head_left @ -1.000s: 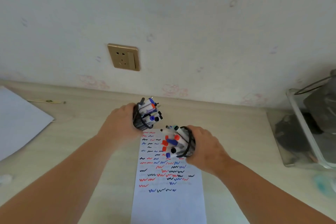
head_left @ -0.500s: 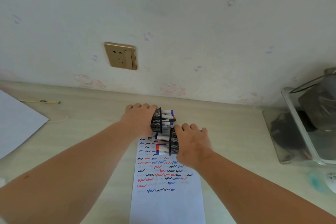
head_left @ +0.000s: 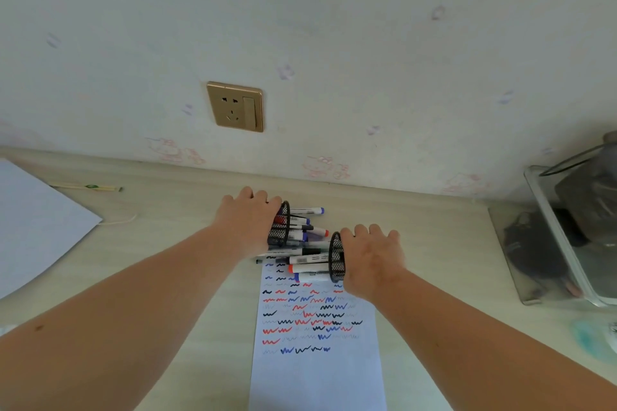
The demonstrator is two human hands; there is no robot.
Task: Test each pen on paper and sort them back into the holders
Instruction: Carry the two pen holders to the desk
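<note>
Head view. Pale wood-grain surface (head_left: 167,243), smooth, matte. On it, running from between the hands back toward the person, a long white paper (head_left: 317,370), flat, covered in short red, blue and black squiggles; lower half bare.

Left hand (head_left: 248,227) curls over a black wire-mesh holder (head_left: 282,225) tipped on its side, mouth facing right. Right hand (head_left: 370,260) wraps a second mesh holder (head_left: 336,259), also on its side, mouth facing left. Both holders cylindrical, open lattice.

Between the hands: pens (head_left: 305,252) spilling out of both mouths in one loose heap at the far end of the paper. White plastic barrels with red, blue and black caps, smooth, round, liable to roll. Long axes run left to right, hand to hand. Left holder's pens lie farther from the person, right holder's nearer. Heap sits about equally close to either hand.

Judgement: the pens are being tipped out; testing follows.
</note>
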